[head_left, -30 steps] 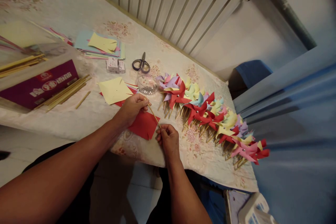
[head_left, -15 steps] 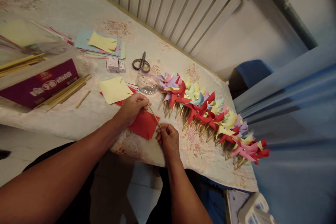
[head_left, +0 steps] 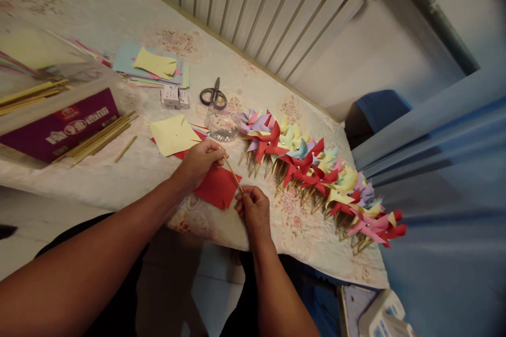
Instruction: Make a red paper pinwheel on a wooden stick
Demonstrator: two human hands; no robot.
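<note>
A thin wooden stick (head_left: 232,170) is held between my two hands, slanting above a red paper square (head_left: 215,188) with cut corners. My left hand (head_left: 205,160) pinches its upper end. The lower end is in the closed fingers of my right hand (head_left: 253,208), at the square's right edge. Just beyond my left hand lie a yellow paper square (head_left: 174,136) with slits and more coloured sheets partly under it. A clear container of small metal pins (head_left: 223,129) sits behind the hands.
Finished paper pinwheels (head_left: 300,166) stretch in a long row on the right. Scissors (head_left: 213,96), small white boxes (head_left: 171,96) and a coloured paper stack (head_left: 146,71) lie farther back. At left are a purple-labelled box (head_left: 59,126) and loose sticks (head_left: 98,139). A radiator (head_left: 253,5) borders the table.
</note>
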